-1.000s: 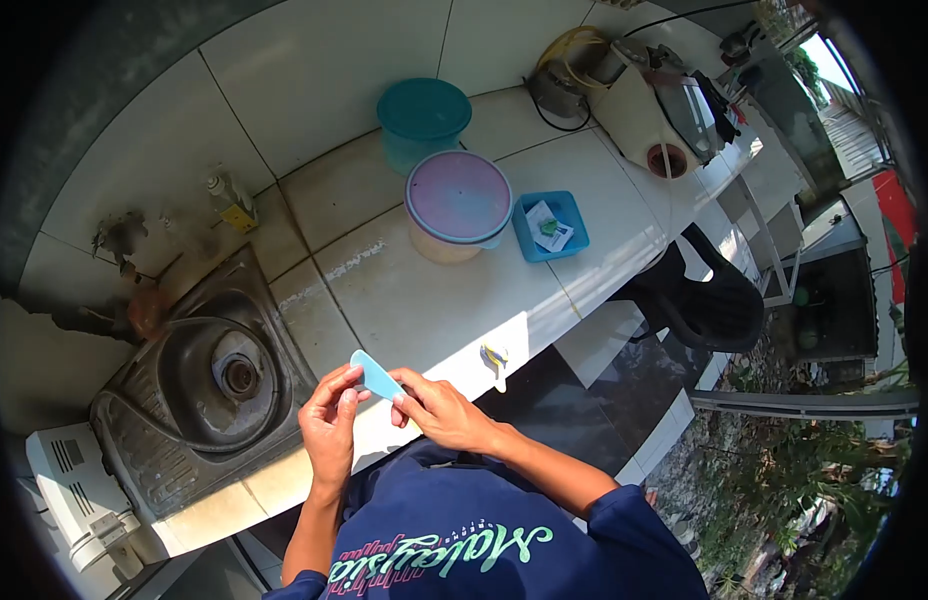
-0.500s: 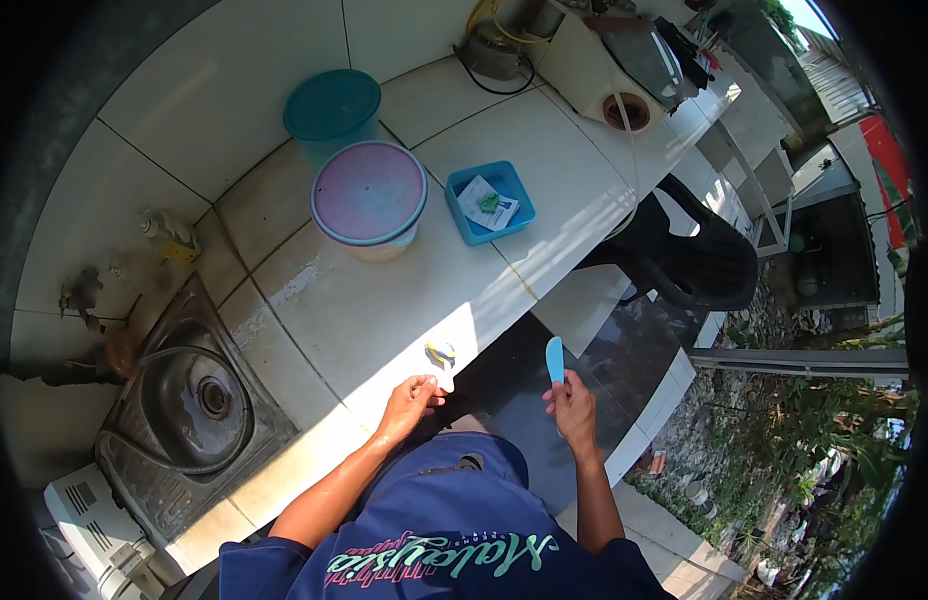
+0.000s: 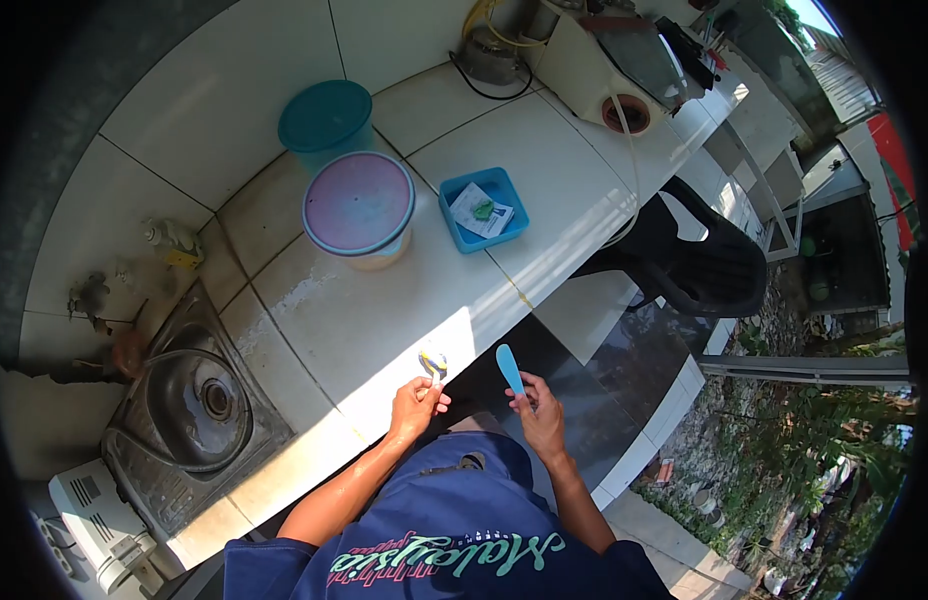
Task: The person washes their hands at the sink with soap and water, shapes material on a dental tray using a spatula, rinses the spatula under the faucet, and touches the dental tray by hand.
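My left hand [image 3: 417, 407] is closed on the white handle of a small utensil whose yellow and dark-patterned head [image 3: 433, 364] points up, over the counter's front edge. To its right, my right hand [image 3: 538, 412] grips a light blue spatula-like blade [image 3: 509, 369] by its lower end, with the rounded tip upward. The two held things are apart. Farther back on the tiled counter [image 3: 374, 300] is a blue square tray [image 3: 516, 228] with a white packet [image 3: 481, 211] in it.
A tub with a pink lid [image 3: 359, 203] and a teal-lidded tub [image 3: 326, 115] stand near the wall. At the left is a steel sink [image 3: 199, 400]. A black plastic chair [image 3: 689, 270] stands beyond the counter edge; a cream appliance [image 3: 574, 75] is at the back.
Both hands were on the blue piece a second ago. My left hand has since let it go and taken the small utensil, now slightly raised. My right hand swung right, then came back left.
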{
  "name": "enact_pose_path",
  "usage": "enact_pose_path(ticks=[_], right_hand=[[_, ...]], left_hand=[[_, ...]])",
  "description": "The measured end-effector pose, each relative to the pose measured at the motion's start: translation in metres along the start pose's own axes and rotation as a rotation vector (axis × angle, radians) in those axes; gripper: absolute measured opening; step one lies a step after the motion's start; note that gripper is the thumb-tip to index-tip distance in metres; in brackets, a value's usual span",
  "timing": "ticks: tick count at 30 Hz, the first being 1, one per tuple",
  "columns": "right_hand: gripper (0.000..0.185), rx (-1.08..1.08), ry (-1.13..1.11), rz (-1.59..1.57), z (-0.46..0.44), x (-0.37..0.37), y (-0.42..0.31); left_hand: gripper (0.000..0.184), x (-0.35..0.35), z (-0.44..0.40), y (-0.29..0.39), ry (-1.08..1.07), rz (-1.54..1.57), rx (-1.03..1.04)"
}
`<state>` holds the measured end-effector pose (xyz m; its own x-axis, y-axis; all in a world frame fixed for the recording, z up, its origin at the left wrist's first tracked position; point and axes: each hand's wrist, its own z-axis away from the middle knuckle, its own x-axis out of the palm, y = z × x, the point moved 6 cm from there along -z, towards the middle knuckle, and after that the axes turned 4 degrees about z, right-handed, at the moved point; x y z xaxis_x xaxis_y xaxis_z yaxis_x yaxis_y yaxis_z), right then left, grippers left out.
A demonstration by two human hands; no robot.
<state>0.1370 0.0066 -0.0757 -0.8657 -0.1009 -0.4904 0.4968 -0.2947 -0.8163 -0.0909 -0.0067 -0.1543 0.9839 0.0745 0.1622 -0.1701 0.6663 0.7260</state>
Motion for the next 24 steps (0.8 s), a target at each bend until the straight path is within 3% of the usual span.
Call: enact_pose_path(ticks=[5,9,11,12,14,19,24], right_hand=[[0.025,0.046,-0.028,-0.244,-0.01,-0.001,-0.009],[0.022,-0.061,0.029,-0.156,-0.014,-0.017,-0.046],[0.02,-0.372,0.086,0.139,-0.013,-0.035,-0.097],[0.02,-0.381,0.085,0.136,-0.016,-0.043,-0.111],[0.026,-0.682,0.08,0.342,-0.015,-0.053,-0.151],[0.037,-1.006,0.05,0.633,-0.003,-0.068,-0.234],[0.033,-1.267,0.107,0.765,0.019,-0.059,-0.292]], left_hand=[[0.021,-0.024,0.016,0.014,0.127,-0.123,0.201],[0.03,-0.049,0.036,0.041,0.102,-0.214,0.311],[0.027,-0.062,0.049,0.061,0.061,-0.228,0.277],[0.026,-0.067,0.057,0.073,0.052,-0.228,0.261],[0.023,-0.071,0.075,0.102,0.0,-0.217,0.273],[0.025,-0.077,0.114,0.157,-0.09,-0.218,0.267],[0.025,-0.079,0.145,0.194,-0.091,-0.27,0.401]])
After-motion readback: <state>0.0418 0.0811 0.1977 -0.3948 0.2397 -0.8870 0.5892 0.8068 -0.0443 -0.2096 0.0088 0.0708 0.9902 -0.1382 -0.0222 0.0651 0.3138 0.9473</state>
